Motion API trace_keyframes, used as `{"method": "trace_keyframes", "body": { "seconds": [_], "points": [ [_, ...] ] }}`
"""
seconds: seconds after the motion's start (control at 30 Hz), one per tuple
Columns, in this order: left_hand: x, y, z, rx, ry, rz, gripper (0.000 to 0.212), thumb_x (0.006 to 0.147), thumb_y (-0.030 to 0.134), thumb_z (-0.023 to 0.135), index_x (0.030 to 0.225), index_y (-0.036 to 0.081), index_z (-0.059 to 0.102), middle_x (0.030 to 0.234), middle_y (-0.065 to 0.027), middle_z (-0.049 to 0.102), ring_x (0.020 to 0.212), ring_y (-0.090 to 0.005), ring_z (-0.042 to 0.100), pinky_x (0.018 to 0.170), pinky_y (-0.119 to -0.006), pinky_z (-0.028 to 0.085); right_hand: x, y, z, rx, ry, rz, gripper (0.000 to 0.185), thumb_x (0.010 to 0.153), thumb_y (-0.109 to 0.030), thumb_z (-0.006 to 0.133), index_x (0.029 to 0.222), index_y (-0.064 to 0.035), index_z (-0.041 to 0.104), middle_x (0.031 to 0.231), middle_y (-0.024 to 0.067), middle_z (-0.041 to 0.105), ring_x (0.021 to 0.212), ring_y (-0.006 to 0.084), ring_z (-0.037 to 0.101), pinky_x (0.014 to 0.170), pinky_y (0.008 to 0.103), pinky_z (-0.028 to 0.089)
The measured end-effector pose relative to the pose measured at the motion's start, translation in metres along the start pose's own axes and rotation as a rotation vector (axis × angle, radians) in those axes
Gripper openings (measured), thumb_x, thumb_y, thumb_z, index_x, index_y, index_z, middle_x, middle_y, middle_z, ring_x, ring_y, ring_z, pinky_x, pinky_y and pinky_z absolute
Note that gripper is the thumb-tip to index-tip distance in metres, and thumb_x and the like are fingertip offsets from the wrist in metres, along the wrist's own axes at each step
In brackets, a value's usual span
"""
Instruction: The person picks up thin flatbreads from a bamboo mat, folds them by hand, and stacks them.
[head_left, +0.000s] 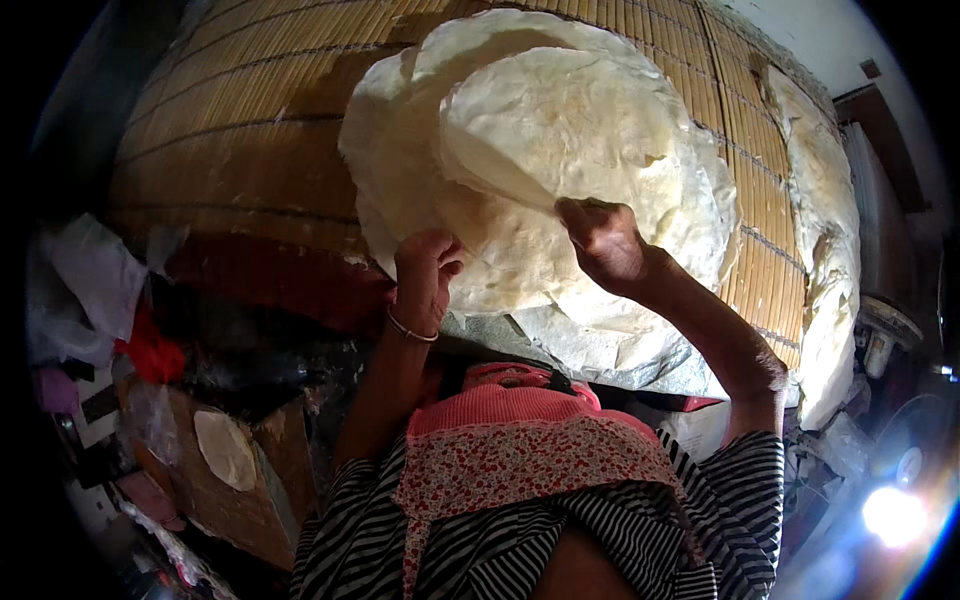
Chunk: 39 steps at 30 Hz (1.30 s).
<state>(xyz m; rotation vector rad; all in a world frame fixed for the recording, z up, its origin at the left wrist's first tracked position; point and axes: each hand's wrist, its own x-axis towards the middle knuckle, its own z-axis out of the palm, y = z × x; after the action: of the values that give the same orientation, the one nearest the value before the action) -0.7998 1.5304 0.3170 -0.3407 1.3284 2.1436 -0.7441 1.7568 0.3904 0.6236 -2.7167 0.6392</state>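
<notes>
A broad pile of thin, pale round sheets (525, 262), like flatbread or rolled dough, lies before me with ragged, overlapping edges. My right hand (607, 251) pinches the near edge of the top sheet (570, 112). Part of that sheet's left edge is lifted and casts a shadow on the layers below. My left hand (427, 274), with a bangle at the wrist, hovers over the pile's near left side. Its fingers are curled, and whether they pinch a thin edge is unclear.
A slatted bamboo mat (247, 142) lies under the pile. More pale sheets (825, 247) are stacked along the right. Below left stands an open cardboard box (225, 517) with a pale round piece (225, 450) on it. A bright lamp (892, 516) shines at lower right.
</notes>
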Motion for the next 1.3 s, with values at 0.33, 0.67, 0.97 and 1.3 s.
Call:
{"method": "trace_keyframes", "body": {
  "seconds": [0.33, 0.67, 0.97, 1.3],
  "points": [
    [0.017, 0.009, 0.037, -0.053, -0.067, -0.147, 0.011, 0.078, 0.008, 0.048, 0.082, -0.001, 0.053, 0.073, -0.0108, 0.055, 0.063, -0.0179, 0.055, 0.057, -0.027, 0.046, 0.002, -0.008, 0.033, -0.086, -0.073, 0.099, 0.018, 0.062, 0.001, 0.051, 0.079, -0.0008, 0.047, 0.059, 0.0125, 0.051, 0.058, 0.0295, 0.054, 0.047, 0.0376, 0.043],
    [0.018, 0.038, 0.075, -0.047, -0.269, -0.089, 0.025, 0.084, 0.013, 0.040, 0.088, -0.007, 0.054, 0.089, -0.0174, 0.057, 0.084, -0.0260, 0.057, 0.079, -0.039, 0.047, 0.018, -0.018, 0.015, -0.125, -0.060, 0.207, 0.011, 0.074, -0.004, 0.050, 0.081, -0.0022, 0.042, 0.072, 0.0151, 0.056, 0.067, 0.0307, 0.057, 0.053, 0.0383, 0.046],
    [0.027, 0.050, 0.087, -0.222, -0.364, -0.111, 0.024, 0.083, 0.011, 0.043, 0.091, -0.011, 0.049, 0.092, -0.0225, 0.055, 0.090, -0.0338, 0.054, 0.085, -0.044, 0.043, 0.026, 0.016, -0.002, -0.018, -0.226, 0.329, 0.016, 0.079, -0.011, 0.052, 0.090, -0.0052, 0.043, 0.064, 0.0166, 0.053, 0.065, 0.0312, 0.056, 0.055, 0.0401, 0.044],
    [0.033, 0.010, 0.002, 0.043, -0.146, 0.068, 0.008, 0.074, 0.007, 0.053, 0.082, 0.004, 0.054, 0.086, -0.0075, 0.056, 0.079, -0.0181, 0.054, 0.073, -0.030, 0.045, 0.090, 0.139, -0.167, -0.443, 0.042, 0.160, 0.021, 0.069, -0.018, 0.062, 0.071, -0.0007, 0.050, 0.065, 0.0126, 0.050, 0.065, 0.0222, 0.051, 0.057, 0.0395, 0.041]
  ]
}}
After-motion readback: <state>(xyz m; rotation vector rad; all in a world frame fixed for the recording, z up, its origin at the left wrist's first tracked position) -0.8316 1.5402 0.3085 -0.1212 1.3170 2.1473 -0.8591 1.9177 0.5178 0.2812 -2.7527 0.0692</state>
